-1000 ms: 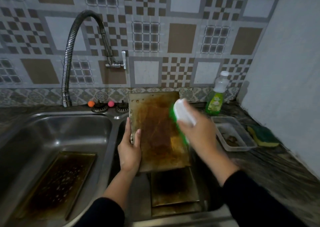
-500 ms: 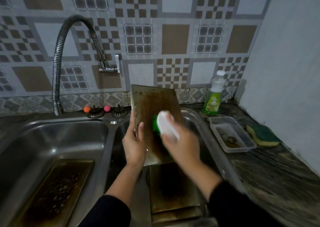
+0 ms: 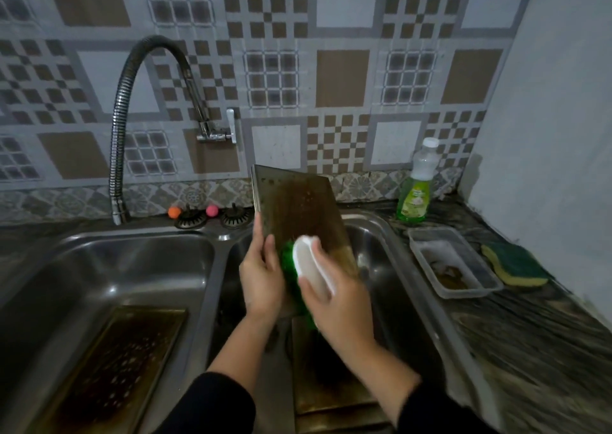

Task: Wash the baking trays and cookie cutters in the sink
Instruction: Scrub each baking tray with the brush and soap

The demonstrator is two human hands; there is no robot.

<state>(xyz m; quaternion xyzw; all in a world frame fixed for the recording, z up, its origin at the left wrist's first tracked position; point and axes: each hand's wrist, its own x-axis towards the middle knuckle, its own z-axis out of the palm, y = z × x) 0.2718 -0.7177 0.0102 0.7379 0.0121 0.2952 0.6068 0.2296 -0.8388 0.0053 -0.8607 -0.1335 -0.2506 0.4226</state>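
Double-bowl stainless steel sink point(image 3: 212, 268) observed from above. The left hand point(image 3: 263, 276) is clamped on the left edge of a baking tray point(image 3: 298, 211), fingers wrapped over the rim. This tray stands nearly upright over the right bowl, its stained brown face toward the camera and its upper edge reaching toward 12 o'clock against the tiled wall.

The right hand point(image 3: 337, 304) is closed around the white back of a scrub brush point(image 3: 309, 268). The brush's green bristles are pressed to the lower part of the tray face, just beside the left hand at its 3 o'clock. Both forearms enter from 6 o'clock in dark sleeves.

Further baking trays point(image 3: 331, 390) lie flat on the floor of the right bowl, directly below the held tray; how many are stacked there cannot be told. Another dark, spotted tray point(image 3: 109, 367) lies in the left bowl, at 8 o'clock from the hands.

A flexible hose faucet point(image 3: 126, 109) arches from the wall fitting down toward the sink ledge at 10 o'clock. Two sink strainers point(image 3: 212, 216) sit on the back ledge with an orange ball and a pink ball beside them.

On the counter at 2 o'clock stands a green dish soap bottle point(image 3: 415, 191). A clear plastic container point(image 3: 453, 261) lies at 3 o'clock, with a green-and-yellow sponge point(image 3: 513, 264) just beside it on the far side.
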